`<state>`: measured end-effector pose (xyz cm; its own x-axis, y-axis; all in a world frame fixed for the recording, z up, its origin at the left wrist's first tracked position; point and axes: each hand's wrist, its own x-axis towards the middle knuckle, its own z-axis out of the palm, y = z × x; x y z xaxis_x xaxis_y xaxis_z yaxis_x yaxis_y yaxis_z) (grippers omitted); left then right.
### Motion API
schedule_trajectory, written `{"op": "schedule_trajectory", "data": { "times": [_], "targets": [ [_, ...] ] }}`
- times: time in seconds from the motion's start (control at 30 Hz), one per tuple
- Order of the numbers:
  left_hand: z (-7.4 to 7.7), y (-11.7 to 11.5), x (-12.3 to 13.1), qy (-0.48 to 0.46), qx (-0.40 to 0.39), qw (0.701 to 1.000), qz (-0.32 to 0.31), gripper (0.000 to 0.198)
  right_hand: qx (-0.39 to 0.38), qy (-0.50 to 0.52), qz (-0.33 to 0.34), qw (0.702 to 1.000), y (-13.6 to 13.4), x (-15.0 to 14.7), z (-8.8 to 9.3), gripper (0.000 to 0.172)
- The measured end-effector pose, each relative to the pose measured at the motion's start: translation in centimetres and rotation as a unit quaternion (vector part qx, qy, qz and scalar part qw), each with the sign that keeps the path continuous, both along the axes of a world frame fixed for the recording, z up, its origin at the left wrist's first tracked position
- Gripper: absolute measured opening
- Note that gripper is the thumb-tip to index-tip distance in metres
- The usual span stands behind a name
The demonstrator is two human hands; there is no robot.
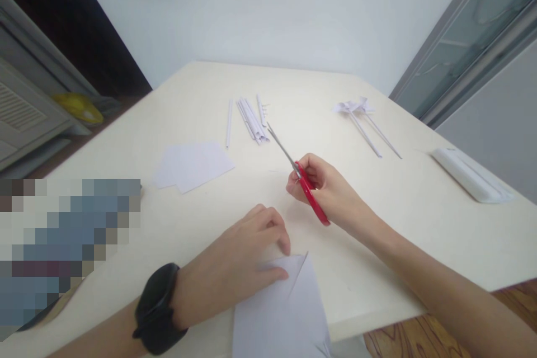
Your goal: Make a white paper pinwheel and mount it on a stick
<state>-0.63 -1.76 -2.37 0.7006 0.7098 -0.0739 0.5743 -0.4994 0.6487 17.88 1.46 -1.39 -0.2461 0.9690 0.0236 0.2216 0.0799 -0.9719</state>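
Note:
My right hand (321, 182) grips a pair of scissors (309, 193) with red handles. Their metal blades point up and left above the table, nearly closed together. Near the table's front edge, my left hand (255, 251) is on a white sheet of paper (279, 321), its thumb over the upper left corner and its fingers curled at the far side. From the paper's upper right corner a slit runs inward; another cut shows near the lower right. A black watch is on my left wrist. The scissor blades are apart from the sheet.
Loose white sheets (195, 165) lie on the left of the white table (302, 86). Rolled paper tubes (252, 120) are grouped at the back middle. Two paper pinwheels (356, 117) on sticks lie at the back right, and a white plastic-wrapped pack (470, 176) lies by the right edge.

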Motion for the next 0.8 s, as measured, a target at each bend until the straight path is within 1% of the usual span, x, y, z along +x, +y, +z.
{"op": "schedule_trajectory", "data": {
  "times": [0.03, 0.1, 0.2, 0.27, 0.4, 0.5, 0.63, 0.8],
  "targets": [
    [-0.2, 0.0, 0.0, 0.005, -0.003, 1.0, -0.006, 0.01, -0.001, -0.001, 0.002, 1.0, -0.1, 0.0, 0.0, 0.02],
    [-0.2, 0.1, 0.0, 0.003, -0.015, 1.0, 0.001, 0.01, -0.01, 0.001, 0.009, 1.0, -0.1, 0.0, 0.0, 0.02],
    [0.1, 0.5, -0.2, -0.023, -0.061, 0.996, 0.062, 0.01, -0.052, 0.018, 0.049, 0.997, -0.1, 0.2, 0.2, 0.019],
    [0.4, 0.9, -0.5, -0.063, -0.106, 0.987, 0.104, 0.009, -0.087, 0.037, 0.088, 0.992, -0.1, 0.3, 0.4, 0.016],
    [0.8, 1.5, -1.0, -0.183, -0.188, 0.954, 0.147, 0.01, -0.105, 0.077, 0.133, 0.982, 0.0, 0.4, 0.8, 0.012],
    [1.1, 1.6, -0.9, -0.24, -0.25, 0.922, 0.175, 0.011, -0.105, 0.11, 0.146, 0.978, -0.1, 0.3, 0.9, 0.014],
    [1.5, 1.4, -0.5, -0.272, -0.286, 0.893, 0.216, 0.013, -0.097, 0.141, 0.148, 0.974, -0.3, 0.2, 1.0, 0.014],
    [1.7, 1.1, -0.3, -0.286, -0.336, 0.867, 0.231, 0.013, -0.08, 0.14, 0.144, 0.976, -0.4, 0.0, 1.2, 0.012]
  ]
}}
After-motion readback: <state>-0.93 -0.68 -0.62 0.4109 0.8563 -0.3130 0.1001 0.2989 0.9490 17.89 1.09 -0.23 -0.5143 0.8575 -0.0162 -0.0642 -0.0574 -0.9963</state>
